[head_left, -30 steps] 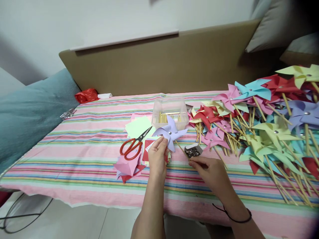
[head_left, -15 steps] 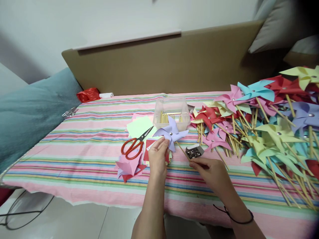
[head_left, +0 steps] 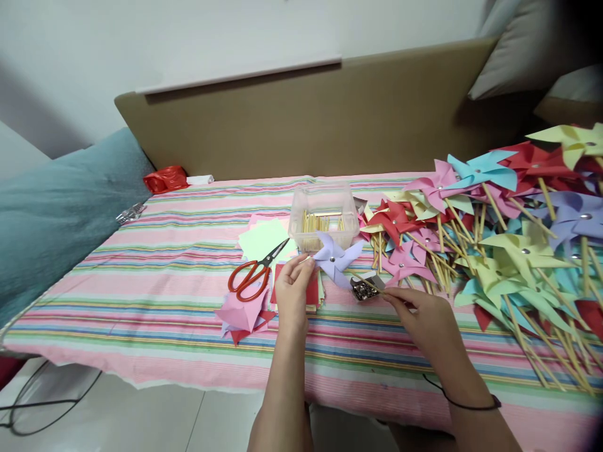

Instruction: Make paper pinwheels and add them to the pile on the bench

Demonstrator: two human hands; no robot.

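Observation:
A lilac paper pinwheel (head_left: 335,260) with a silver centre pin is held over the table. My right hand (head_left: 421,314) pinches the lower end of its wooden stick (head_left: 367,282) between thumb and fingers. At the pinwheel's left side, my left hand (head_left: 293,290) has its fingers curled together, the thumb and fingertips against a blade's edge. Below the stick is a small box of metal fasteners (head_left: 362,290), partly covered by it. Under and beside my left hand lies a stack of coloured paper squares (head_left: 311,295), red on top.
Red-handled scissors (head_left: 252,276) lie across pale green paper (head_left: 264,237). Pink folded pieces (head_left: 242,307) sit in front of them. Behind stands a clear plastic box (head_left: 346,232) holding wooden sticks. Many finished pinwheels (head_left: 499,251) are heaped on the right of the striped cloth (head_left: 155,276).
The pinwheel has shifted slightly right and turned, its stick now lying flatter. My right hand has moved right and a little up with the stick; my left hand has moved slightly left.

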